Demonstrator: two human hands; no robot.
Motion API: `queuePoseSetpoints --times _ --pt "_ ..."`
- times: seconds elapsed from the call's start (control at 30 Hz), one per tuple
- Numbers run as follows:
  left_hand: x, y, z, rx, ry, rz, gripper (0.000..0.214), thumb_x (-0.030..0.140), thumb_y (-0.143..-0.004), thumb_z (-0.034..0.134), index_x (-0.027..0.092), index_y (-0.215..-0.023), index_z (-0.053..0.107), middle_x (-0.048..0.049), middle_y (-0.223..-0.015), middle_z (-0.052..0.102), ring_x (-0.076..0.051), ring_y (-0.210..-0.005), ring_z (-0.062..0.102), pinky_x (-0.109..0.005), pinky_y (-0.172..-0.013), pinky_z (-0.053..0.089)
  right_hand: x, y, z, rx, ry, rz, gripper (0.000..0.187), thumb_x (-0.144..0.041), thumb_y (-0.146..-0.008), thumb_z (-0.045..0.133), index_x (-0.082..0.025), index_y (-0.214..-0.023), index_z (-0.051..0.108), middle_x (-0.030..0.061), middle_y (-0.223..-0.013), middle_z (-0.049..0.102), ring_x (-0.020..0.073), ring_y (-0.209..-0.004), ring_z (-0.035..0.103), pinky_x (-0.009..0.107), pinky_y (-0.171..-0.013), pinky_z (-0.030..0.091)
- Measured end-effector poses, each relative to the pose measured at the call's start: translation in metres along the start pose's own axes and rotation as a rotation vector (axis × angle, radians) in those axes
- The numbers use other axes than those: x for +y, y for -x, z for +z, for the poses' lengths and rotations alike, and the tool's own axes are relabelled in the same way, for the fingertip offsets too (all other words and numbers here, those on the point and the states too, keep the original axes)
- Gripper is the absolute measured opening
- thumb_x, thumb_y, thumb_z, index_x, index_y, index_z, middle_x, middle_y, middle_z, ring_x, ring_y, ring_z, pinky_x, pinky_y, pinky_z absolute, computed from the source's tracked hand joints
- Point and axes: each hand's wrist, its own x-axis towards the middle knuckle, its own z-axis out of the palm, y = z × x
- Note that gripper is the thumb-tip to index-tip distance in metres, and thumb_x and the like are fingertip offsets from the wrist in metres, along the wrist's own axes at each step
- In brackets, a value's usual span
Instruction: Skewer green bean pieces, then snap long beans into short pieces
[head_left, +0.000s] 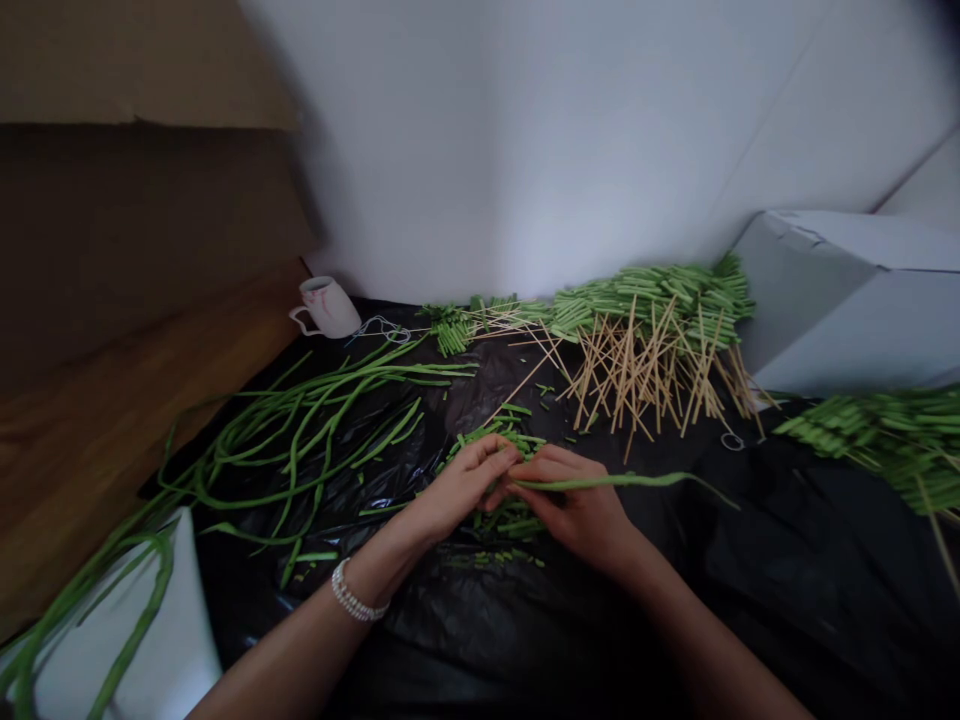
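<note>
1. Two forearms (300, 640) enter from the bottom of my feed, over a black plastic sheet (480, 650); a beaded bracelet (352, 597) rings the left wrist.
2. At lower left I see a white surface (169, 650) with green strands (146, 610) draped over it.
3. Mid-frame, the right hand (574, 500) has its fingers pinching a long green bean (645, 480), whose thin tail points right.
4. Fingers of the left hand (476, 480) curl together by the bean's other end; I can't tell whether they grip it.
5. Beneath both hands lies a pile of cut pieces (517, 522).
6. Loose beans (202, 480) loop across the left.
7. Farther back, right of centre, thin sticks (634, 380) jut from a green heap (637, 300).
8. Around them I make out a mug (330, 308) centre-left and a pale box (840, 300) at right.
</note>
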Motion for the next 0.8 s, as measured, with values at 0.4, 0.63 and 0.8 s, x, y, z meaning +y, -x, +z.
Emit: queuePoseSetpoints --times 0.4,0.63,0.8 --pt "0.005 0.000 0.000 0.093 0.007 0.039 0.032 0.048 -0.089 0.055 0.016 -0.085 0.050 0.0079 -0.056 0.040 -0.005 -0.044 0.029 -0.019 -0.042 0.019 -0.006 -0.005 -0.008 0.155 -0.382 0.326 0.007 -0.027 -0.079 0.073 -0.022 -0.084 0.073 0.0008 -0.072 0.070 0.0124 -0.060 0.060 0.023 -0.055 0.046" --pt "0.014 0.000 -0.012 0.134 0.301 0.026 0.029 0.041 -0.087 0.061 0.017 -0.082 0.047 0.0088 -0.057 0.036 -0.003 -0.043 0.027 -0.017 -0.043 0.017 0.003 -0.010 -0.018 0.370 -1.046 0.576 0.024 -0.040 -0.073 0.078 -0.019 -0.070 0.067 -0.0049 -0.051 0.056 0.0040 -0.040 0.042 0.017 -0.040 0.030" --pt "0.014 0.003 -0.006 0.036 0.156 -0.006 0.030 0.044 -0.091 0.054 0.015 -0.083 0.052 -0.0003 -0.071 0.059 -0.003 -0.043 0.034 -0.019 -0.041 0.015 0.004 -0.007 -0.009 0.227 -0.953 0.655 0.027 -0.041 -0.070 0.081 -0.017 -0.073 0.070 -0.0040 -0.052 0.056 0.0043 -0.043 0.043 0.017 -0.042 0.029"
